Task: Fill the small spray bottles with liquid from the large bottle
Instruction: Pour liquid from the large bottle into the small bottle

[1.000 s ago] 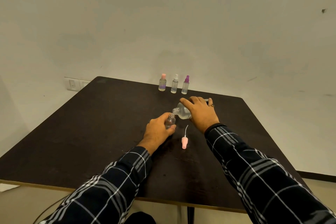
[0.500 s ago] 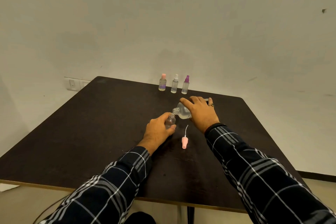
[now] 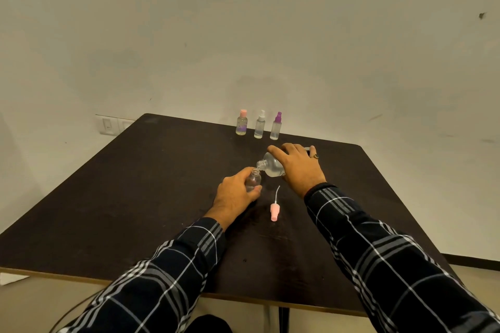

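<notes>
My left hand (image 3: 236,195) grips a small clear bottle (image 3: 254,180) standing upright on the dark table (image 3: 140,197), its neck uncapped. My right hand (image 3: 299,165) holds the large clear bottle (image 3: 270,167) tipped on its side, its open mouth just above and touching the rim of the small bottle's neck. Liquid sits in the lower part of the large bottle. A pink spray cap (image 3: 275,211) with its white dip tube lies on the table between my hands.
Three small capped bottles stand in a row near the table's far edge: a pink-capped one (image 3: 241,123), a white-capped one (image 3: 259,125) and a purple-capped one (image 3: 276,126). A wall with a socket plate (image 3: 112,125) rises behind the table.
</notes>
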